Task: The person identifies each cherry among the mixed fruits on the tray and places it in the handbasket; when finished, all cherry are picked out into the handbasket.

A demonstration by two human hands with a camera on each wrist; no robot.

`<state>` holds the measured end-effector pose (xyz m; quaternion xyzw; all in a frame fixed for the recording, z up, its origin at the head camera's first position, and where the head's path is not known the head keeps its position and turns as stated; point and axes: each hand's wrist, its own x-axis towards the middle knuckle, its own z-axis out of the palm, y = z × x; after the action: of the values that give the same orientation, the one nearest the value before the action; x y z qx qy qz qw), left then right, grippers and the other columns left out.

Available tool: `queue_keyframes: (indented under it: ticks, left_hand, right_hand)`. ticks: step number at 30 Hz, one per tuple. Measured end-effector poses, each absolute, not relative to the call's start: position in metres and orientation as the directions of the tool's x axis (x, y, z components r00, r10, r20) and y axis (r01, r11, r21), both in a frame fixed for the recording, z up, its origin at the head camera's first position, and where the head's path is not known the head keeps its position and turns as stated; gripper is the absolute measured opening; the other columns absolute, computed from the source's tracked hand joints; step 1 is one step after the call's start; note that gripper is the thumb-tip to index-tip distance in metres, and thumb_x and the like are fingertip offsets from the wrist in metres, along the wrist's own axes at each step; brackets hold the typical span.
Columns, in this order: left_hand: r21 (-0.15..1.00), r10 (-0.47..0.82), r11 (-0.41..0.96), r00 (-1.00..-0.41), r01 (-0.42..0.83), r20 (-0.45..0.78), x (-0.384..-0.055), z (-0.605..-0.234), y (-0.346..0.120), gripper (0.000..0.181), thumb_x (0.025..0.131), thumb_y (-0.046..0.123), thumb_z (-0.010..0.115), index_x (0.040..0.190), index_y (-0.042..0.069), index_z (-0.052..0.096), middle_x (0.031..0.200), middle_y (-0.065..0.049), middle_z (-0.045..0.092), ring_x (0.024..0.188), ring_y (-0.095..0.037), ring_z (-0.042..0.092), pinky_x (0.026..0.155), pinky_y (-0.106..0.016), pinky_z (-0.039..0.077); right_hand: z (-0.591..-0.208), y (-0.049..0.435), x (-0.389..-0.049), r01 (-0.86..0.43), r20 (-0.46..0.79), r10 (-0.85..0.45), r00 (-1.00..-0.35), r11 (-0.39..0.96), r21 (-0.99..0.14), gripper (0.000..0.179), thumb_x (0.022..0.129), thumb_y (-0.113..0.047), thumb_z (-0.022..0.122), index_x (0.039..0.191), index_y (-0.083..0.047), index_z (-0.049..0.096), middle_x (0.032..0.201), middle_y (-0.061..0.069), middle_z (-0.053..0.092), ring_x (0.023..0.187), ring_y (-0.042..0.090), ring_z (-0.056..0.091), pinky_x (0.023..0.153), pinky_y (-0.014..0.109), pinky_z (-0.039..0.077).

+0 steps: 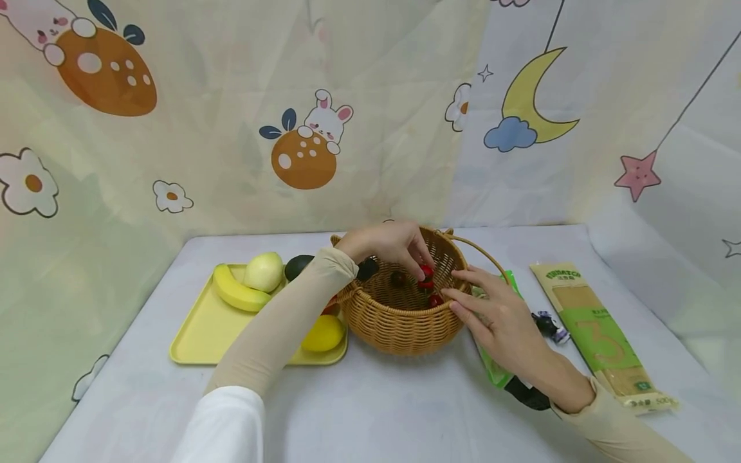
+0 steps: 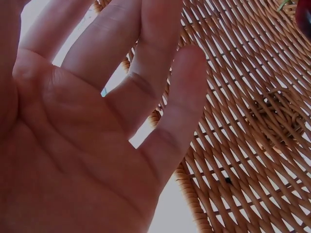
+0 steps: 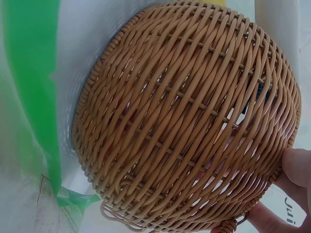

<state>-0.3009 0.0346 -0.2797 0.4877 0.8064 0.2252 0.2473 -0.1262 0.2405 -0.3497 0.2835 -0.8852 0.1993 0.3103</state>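
A round wicker basket [image 1: 405,331] stands mid-table, its woven side also filling much of the right wrist view. My left hand [image 1: 396,244] reaches in over the rim, thumb and forefinger pinching a red cherry [image 1: 427,275]. In the left wrist view the palm [image 2: 82,131] shows, but the pinching fingertips are out of sight. Another red cherry [image 1: 435,300] lies lower in the basket, and a dark round fruit [image 1: 398,278] sits further left. My right hand [image 1: 503,321] grips the basket's right rim; its thumb [image 3: 297,165] presses the wicker in the right wrist view.
Left of the basket, a yellow tray [image 1: 197,337] holds a banana [image 1: 240,292], a pale round fruit [image 1: 264,272], a lemon [image 1: 324,333] and a dark fruit [image 1: 298,265]. On the right lie a green packet [image 1: 496,373], a small dark wrapped item [image 1: 547,325] and a noodle pack [image 1: 602,334].
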Motion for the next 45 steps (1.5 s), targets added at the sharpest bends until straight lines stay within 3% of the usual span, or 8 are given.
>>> queue_keyframes:
  ticks: [10,18,31,45]
  left_hand:
    - [0.574,0.888,0.446,-0.42,0.687,-0.187,-0.3009,-0.2798,0.0355,0.033,0.088,0.017,0.082,0.121,0.011,0.077,0.112,-0.002,0.079,0.106,-0.011,0.075,0.09,-0.025,0.058]
    - [0.594,0.874,0.468,-0.44,0.654,-0.205,-0.2977,-0.2785,0.0353,0.034,0.089,0.016,0.081,0.123,0.011,0.076,0.121,-0.005,0.077,0.105,-0.012,0.075,0.09,-0.026,0.059]
    - [0.556,0.871,0.478,-0.448,0.68,-0.202,-0.2991,-0.281,0.0367,0.033,0.088,0.02,0.082,0.121,0.016,0.078,0.116,0.0,0.079,0.101,-0.008,0.075,0.087,-0.024,0.059]
    - [0.533,0.877,0.469,-0.442,0.704,-0.188,-0.299,-0.2794,0.0352,0.034,0.089,0.018,0.082,0.122,0.01,0.077,0.118,-0.006,0.078,0.106,-0.013,0.075,0.091,-0.027,0.059]
  right_hand:
    - [-0.3491,0.2406,-0.126,-0.624,0.667,-0.377,-0.643,0.762,-0.171,0.032,0.089,-0.006,0.076,0.12,-0.014,0.078,0.137,0.015,0.065,0.131,0.037,0.056,0.094,0.052,0.048]
    - [-0.3497,0.2404,-0.1251,-0.62,0.661,-0.372,-0.651,0.763,-0.181,0.032,0.089,-0.006,0.076,0.121,-0.014,0.078,0.137,0.013,0.065,0.132,0.037,0.055,0.099,0.054,0.047]
    - [-0.3501,0.2406,-0.1248,-0.616,0.663,-0.368,-0.651,0.767,-0.179,0.031,0.09,-0.007,0.076,0.12,-0.014,0.078,0.137,0.012,0.065,0.133,0.037,0.055,0.1,0.055,0.046]
    - [-0.35,0.2412,-0.1259,-0.619,0.661,-0.375,-0.65,0.766,-0.174,0.03,0.091,-0.008,0.075,0.12,-0.014,0.078,0.136,0.013,0.065,0.132,0.037,0.055,0.101,0.056,0.046]
